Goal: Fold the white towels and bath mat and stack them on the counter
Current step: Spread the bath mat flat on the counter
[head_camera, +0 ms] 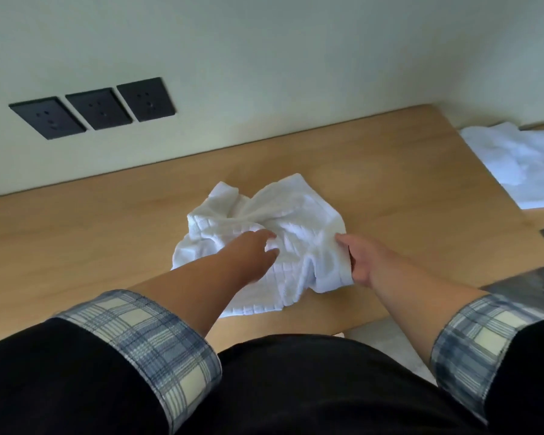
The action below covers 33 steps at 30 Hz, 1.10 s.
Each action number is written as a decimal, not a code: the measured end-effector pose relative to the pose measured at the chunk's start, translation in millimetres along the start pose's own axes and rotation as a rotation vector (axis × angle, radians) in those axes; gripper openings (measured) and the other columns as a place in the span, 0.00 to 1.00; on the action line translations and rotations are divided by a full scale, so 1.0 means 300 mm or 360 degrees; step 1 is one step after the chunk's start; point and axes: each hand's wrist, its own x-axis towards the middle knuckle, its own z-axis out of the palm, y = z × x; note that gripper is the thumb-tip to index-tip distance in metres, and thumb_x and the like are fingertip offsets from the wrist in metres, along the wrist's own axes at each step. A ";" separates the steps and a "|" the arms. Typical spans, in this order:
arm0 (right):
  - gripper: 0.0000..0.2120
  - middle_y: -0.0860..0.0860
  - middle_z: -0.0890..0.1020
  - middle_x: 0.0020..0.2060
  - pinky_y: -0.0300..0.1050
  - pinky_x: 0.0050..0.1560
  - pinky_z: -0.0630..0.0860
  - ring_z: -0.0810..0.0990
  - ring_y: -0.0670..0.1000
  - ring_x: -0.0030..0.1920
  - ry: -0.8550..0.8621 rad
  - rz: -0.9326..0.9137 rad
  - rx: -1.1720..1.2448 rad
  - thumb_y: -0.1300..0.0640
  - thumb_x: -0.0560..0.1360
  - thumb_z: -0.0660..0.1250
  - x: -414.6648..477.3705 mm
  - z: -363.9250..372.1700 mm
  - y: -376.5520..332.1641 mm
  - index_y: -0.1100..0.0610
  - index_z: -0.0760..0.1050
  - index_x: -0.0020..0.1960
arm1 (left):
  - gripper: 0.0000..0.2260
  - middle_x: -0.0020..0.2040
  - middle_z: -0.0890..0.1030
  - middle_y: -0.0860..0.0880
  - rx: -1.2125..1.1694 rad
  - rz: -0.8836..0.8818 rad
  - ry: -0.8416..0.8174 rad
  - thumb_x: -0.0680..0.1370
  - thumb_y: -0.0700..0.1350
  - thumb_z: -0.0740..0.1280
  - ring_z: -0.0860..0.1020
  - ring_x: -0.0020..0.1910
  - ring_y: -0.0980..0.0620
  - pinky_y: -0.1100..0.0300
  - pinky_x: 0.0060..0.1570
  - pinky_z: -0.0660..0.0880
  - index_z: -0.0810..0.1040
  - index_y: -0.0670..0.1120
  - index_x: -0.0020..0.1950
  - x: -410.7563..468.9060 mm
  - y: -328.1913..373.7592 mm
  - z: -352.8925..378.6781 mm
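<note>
Wooden bench point(107, 230) is running along a pale wall. Right hand point(363, 262) fingers point(347, 241) are curling round the near right edge of a crumpled white towel point(296, 215), gripping it. Left hand point(255, 252) fingers are pushing into the folds at the towel's middle, tips hidden, cannot tell if gripping. Towel is lying mid-bench, bunched, not folded. Plaid cuffs point(139, 334) are sitting rolled back on both forearms. Another white cloth point(522, 161) is lying well apart, far right. Three black sockets point(98, 108) are sitting on the wall.
</note>
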 end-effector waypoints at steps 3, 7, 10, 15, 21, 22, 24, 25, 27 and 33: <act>0.21 0.54 0.84 0.55 0.53 0.57 0.78 0.81 0.56 0.57 0.0088 -0.0081 -0.0558 0.48 0.73 0.75 -0.011 -0.051 0.095 0.57 0.78 0.62 | 0.22 0.71 0.71 0.49 0.0217 0.0088 -0.0224 0.82 0.56 0.61 0.74 0.65 0.47 0.55 0.60 0.70 0.65 0.56 0.76 -0.008 -0.035 0.029; 0.19 0.53 0.83 0.52 0.51 0.49 0.80 0.81 0.55 0.53 0.0198 -0.0234 -0.0671 0.50 0.73 0.75 -0.013 -0.095 0.158 0.55 0.78 0.61 | 0.22 0.73 0.69 0.48 0.0353 0.0172 -0.0293 0.82 0.55 0.59 0.74 0.65 0.46 0.54 0.60 0.71 0.62 0.56 0.77 0.015 -0.026 0.023; 0.17 0.55 0.84 0.49 0.54 0.48 0.81 0.83 0.58 0.49 0.0488 -0.0373 -0.0294 0.50 0.74 0.71 -0.012 -0.135 0.140 0.58 0.79 0.60 | 0.21 0.72 0.71 0.49 0.0357 0.0288 -0.0258 0.83 0.55 0.59 0.73 0.67 0.48 0.55 0.65 0.68 0.64 0.56 0.76 0.053 0.015 0.015; 0.16 0.51 0.82 0.55 0.54 0.60 0.77 0.80 0.55 0.56 0.0542 -0.0344 -0.0904 0.52 0.73 0.71 -0.055 -0.176 0.165 0.52 0.75 0.58 | 0.20 0.72 0.71 0.48 0.0342 0.0359 -0.0047 0.83 0.52 0.58 0.70 0.69 0.46 0.51 0.66 0.68 0.67 0.53 0.75 0.196 0.094 -0.006; 0.12 0.45 0.80 0.50 0.52 0.57 0.78 0.80 0.50 0.52 0.0459 -0.0367 -0.0839 0.55 0.75 0.70 -0.019 -0.189 0.219 0.45 0.72 0.55 | 0.19 0.66 0.71 0.42 0.0324 -0.0138 0.0381 0.80 0.44 0.63 0.72 0.64 0.39 0.48 0.59 0.71 0.67 0.45 0.72 0.456 0.122 -0.057; 0.12 0.45 0.80 0.50 0.51 0.56 0.78 0.80 0.50 0.52 0.0465 -0.0376 -0.0872 0.55 0.76 0.69 -0.005 -0.195 0.219 0.46 0.72 0.57 | 0.19 0.64 0.72 0.43 0.0182 -0.0334 0.0364 0.79 0.43 0.64 0.73 0.63 0.40 0.48 0.58 0.72 0.68 0.44 0.70 0.480 0.117 -0.063; 0.09 0.46 0.80 0.49 0.47 0.50 0.77 0.79 0.49 0.51 0.0454 -0.0392 -0.0945 0.53 0.78 0.66 0.020 -0.213 0.215 0.48 0.73 0.58 | 0.15 0.57 0.76 0.46 0.0024 -0.0503 0.0299 0.80 0.44 0.64 0.77 0.60 0.44 0.51 0.56 0.73 0.74 0.45 0.66 0.514 0.102 -0.054; 0.08 0.46 0.80 0.48 0.44 0.45 0.75 0.79 0.48 0.49 0.0440 -0.0398 -0.0956 0.52 0.79 0.65 0.029 -0.224 0.212 0.49 0.74 0.58 | 0.12 0.52 0.78 0.47 0.0067 -0.0553 0.0299 0.80 0.44 0.63 0.78 0.55 0.45 0.53 0.51 0.75 0.77 0.45 0.62 0.528 0.102 -0.047; 0.06 0.46 0.80 0.47 0.41 0.39 0.72 0.78 0.46 0.46 0.0409 -0.0420 -0.0922 0.51 0.80 0.63 0.039 -0.242 0.199 0.49 0.74 0.57 | 0.07 0.42 0.78 0.48 0.0006 -0.0382 0.0410 0.77 0.42 0.62 0.78 0.41 0.45 0.54 0.35 0.71 0.78 0.49 0.51 0.535 0.100 -0.047; 0.04 0.43 0.80 0.45 0.37 0.39 0.70 0.77 0.42 0.44 0.0356 -0.0483 -0.0993 0.50 0.81 0.62 0.060 -0.311 0.128 0.46 0.74 0.54 | 0.10 0.46 0.72 0.51 -0.0207 0.0081 0.1092 0.72 0.37 0.59 0.71 0.34 0.55 0.62 0.28 0.63 0.69 0.53 0.41 0.516 0.289 -0.076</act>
